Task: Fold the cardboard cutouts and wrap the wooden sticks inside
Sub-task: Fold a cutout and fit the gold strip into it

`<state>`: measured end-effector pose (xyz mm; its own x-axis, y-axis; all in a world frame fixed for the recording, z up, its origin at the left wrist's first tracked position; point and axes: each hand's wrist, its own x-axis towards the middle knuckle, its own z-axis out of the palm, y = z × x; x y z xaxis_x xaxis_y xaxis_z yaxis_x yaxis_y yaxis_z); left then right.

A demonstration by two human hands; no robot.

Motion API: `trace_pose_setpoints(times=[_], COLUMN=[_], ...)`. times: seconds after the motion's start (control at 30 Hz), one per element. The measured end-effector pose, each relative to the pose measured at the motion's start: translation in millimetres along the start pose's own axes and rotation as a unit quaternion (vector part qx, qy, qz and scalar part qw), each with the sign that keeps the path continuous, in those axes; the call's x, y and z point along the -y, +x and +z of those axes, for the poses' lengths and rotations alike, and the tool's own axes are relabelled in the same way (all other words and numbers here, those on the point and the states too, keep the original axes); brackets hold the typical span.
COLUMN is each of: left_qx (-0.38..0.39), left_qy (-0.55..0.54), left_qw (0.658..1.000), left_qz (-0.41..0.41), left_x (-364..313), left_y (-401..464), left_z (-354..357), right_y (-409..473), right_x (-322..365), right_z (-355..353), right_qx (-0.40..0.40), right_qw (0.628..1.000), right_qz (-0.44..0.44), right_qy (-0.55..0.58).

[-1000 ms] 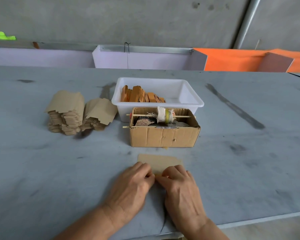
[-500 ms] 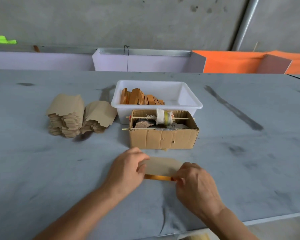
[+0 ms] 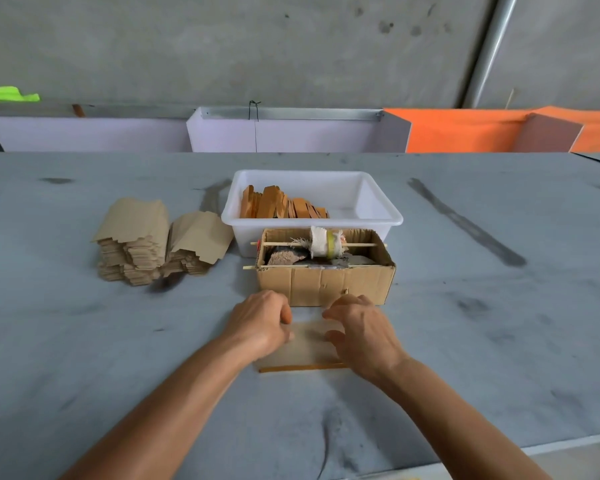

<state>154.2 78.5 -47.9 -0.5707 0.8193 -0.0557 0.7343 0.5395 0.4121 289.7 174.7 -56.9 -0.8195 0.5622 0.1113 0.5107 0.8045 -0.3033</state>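
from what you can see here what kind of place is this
Probably a small packing workshop, hand piecework. A long grey table against a bare concrete wall holds stacked cardboard cutouts and a white tub of wooden sticks.

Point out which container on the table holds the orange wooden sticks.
The white plastic tub, behind the cardboard box; the box holds a cloth-wrapped skewer instead.

Left hand (image 3: 262, 320) + right hand (image 3: 364, 329) cover both ends of cardboard cutout (image 3: 309, 344); fingertips hidden, grip unclear. Cutout motion-blurred. Wooden stick (image 3: 302, 367) right end under wrist. Forearms cut off at bottom edge.
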Motion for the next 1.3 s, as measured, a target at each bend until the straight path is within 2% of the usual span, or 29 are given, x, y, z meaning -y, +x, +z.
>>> trace_pose_setpoints(times=[0.2,0.37,0.53,0.73,0.9,1.0,1.13,1.2,1.3], left_qx=[0.008,0.02,-0.035,-0.071,-0.089,-0.09,-0.104,-0.094,-0.046], left_qy=[0.001,-0.092,-0.125,-0.079,-0.017,0.062,0.183,0.216,0.213], left_qw=[1.0,0.996,0.991,0.993,0.981,0.965,0.922,0.914,0.934], left_qz=[0.009,0.004,0.017,0.055,0.174,0.238,0.325,0.33,0.282], left_x=[0,5,12,15,21,23,9,8,10], left_y=[0,3,3,4,0,-2,-14,-19,-25], left_z=[1,-2,3,7,7,4,-9,-11,-7], right_y=[7,9,7,11,7,6,-1,-5,-8], right_x=[0,-2,-6,-10,-11,-11,-7,-9,-5], right_z=[-1,-1,3,1,2,0,-3,-2,0], right_qx=[0.033,-0.005,-0.029,-0.036,-0.098,-0.112,-0.079,-0.076,-0.073], right_qw=[0.999,1.0,0.999,0.996,0.979,0.967,0.956,0.959,0.967], right_qz=[-0.018,-0.022,-0.027,-0.067,-0.176,-0.217,-0.228,-0.216,-0.185], right_qy=[-0.021,0.013,0.034,0.052,-0.004,-0.073,-0.167,-0.168,-0.157])
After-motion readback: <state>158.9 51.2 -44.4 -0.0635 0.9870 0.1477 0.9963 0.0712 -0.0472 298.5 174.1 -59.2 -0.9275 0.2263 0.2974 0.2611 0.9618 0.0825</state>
